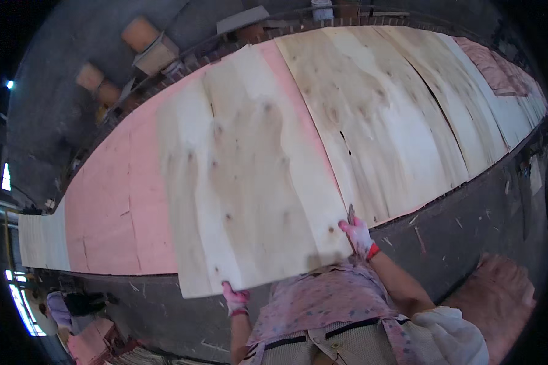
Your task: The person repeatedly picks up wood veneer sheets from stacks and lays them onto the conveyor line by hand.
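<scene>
A pale wood veneer sheet (249, 176) with dark knots lies over a long pink, glue-coated panel (112, 207). My left hand (235, 298), in a pink and white glove, grips the sheet's near edge at its lower left corner. My right hand (357, 234), gloved the same way, holds the near edge at the sheet's right corner. Further veneer sheets (383, 109) lie side by side to the right of it, covering the pink layer.
Another person (61, 307) stands at the lower left beside a pink stack (91, 344). Wooden blocks (141, 33) lie on the dark floor beyond the far edge. A reddish-brown pile (499, 298) sits at the lower right. Wood scraps litter the grey floor.
</scene>
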Available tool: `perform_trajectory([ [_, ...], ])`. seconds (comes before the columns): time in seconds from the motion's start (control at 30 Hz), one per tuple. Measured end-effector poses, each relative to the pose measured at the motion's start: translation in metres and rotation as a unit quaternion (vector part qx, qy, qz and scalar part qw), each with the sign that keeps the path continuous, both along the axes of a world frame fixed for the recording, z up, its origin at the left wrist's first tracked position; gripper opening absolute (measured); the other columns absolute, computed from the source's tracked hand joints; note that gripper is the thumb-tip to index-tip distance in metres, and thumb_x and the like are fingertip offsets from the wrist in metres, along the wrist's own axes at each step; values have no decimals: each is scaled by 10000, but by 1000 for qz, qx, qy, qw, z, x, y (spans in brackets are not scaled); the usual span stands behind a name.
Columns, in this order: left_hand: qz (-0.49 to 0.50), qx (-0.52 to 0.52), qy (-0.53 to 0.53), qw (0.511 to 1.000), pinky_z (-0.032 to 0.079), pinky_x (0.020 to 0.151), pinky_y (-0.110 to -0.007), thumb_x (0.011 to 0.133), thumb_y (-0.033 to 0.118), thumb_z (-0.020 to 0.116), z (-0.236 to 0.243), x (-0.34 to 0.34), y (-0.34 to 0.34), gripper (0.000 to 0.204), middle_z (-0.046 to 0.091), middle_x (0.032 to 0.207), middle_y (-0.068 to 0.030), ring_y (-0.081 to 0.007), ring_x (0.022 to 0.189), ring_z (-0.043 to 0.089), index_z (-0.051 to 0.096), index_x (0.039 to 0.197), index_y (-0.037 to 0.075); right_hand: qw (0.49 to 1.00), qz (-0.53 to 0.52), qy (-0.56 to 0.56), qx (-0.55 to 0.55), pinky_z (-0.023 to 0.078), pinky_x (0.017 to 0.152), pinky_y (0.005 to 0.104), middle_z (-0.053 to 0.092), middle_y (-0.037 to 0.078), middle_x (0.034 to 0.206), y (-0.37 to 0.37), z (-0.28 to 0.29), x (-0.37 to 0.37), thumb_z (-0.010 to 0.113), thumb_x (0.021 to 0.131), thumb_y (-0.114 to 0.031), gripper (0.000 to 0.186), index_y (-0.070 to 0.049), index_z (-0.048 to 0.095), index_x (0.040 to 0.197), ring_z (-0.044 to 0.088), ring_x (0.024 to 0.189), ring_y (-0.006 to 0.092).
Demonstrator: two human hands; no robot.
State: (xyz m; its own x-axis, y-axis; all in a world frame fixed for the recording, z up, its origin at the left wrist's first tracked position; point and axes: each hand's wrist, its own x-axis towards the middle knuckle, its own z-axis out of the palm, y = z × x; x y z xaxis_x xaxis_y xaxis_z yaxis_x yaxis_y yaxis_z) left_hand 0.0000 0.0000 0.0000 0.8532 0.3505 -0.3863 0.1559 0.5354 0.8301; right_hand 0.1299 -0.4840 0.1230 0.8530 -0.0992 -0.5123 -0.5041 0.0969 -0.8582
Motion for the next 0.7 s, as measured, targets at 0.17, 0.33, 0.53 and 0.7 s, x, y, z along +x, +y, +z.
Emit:
perform_trajectory([
  [0.17,102,-133,257,952,419,451,-327,871,530,426,77,51,0,503,612,1053,-26,-222,780,609,514,1170,135,995,-64,39,71,323,558,242,411,-64,643,31,42,39,631,810,-221,189,-87,517,741,372,599,65],
  [0.33,64,-95,107,988,421,463,-315,873,529,414,80,35,-10,512,605,1073,-54,-249,834,614,489,1208,150,982,-111,-31,151,503,680,311,589,49,892,11,-32,-10,583,839,-100,256,-2,537,1072,580,766,139],
  [0.53,18,-202,199,959,421,510,-292,874,547,398,51,70,35,470,602,1047,2,-201,802,572,507,1157,189,972,-84,74,208,495,660,314,600,57,858,11,-18,50,625,817,-155,264,-8,549,1023,583,762,156],
  [0.7,45,-115,234,964,379,479,-264,849,579,424,87,94,-4,451,607,969,22,-154,688,519,528,1090,212,994,-78,70,45,429,637,300,566,23,817,4,-53,47,655,798,-216,301,-1,571,991,505,717,132],
])
